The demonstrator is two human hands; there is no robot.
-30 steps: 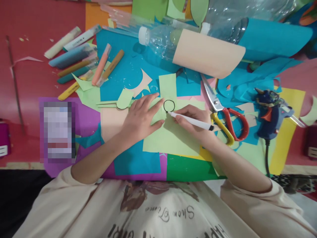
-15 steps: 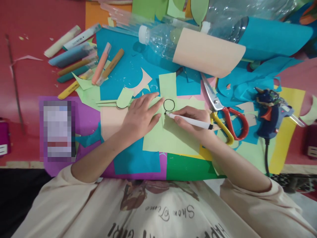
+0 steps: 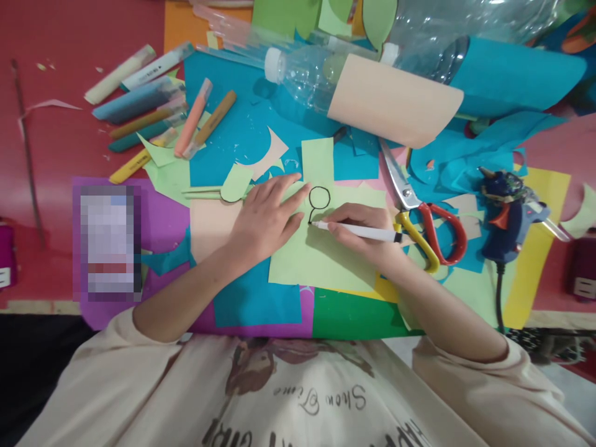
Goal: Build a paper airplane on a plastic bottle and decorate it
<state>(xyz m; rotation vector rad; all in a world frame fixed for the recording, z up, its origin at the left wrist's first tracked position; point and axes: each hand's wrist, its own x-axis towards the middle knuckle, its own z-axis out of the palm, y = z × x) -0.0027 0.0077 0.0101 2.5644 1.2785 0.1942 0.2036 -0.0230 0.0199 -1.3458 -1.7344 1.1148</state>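
Note:
My right hand (image 3: pixel 361 233) is closed round a white marker pen (image 3: pixel 358 231) whose tip touches a light green paper sheet (image 3: pixel 326 261). A black circle (image 3: pixel 319 197) with a short line running down from it is drawn on that sheet, just above the pen tip. To the left of the circle, my left hand (image 3: pixel 265 220) lies flat on the sheet with its fingers stretched out.
Scissors (image 3: pixel 419 208) with red and yellow handles lie right of my right hand, a blue glue gun (image 3: pixel 507 208) beyond them. Plastic bottles (image 3: pixel 307 74) wrapped in paper lie at the back. Several markers (image 3: pixel 153 118) sit at the back left, on scattered coloured paper.
The pen tip has moved down and slightly left from the circle's lower edge, leaving a short black line. My left hand has stayed in place.

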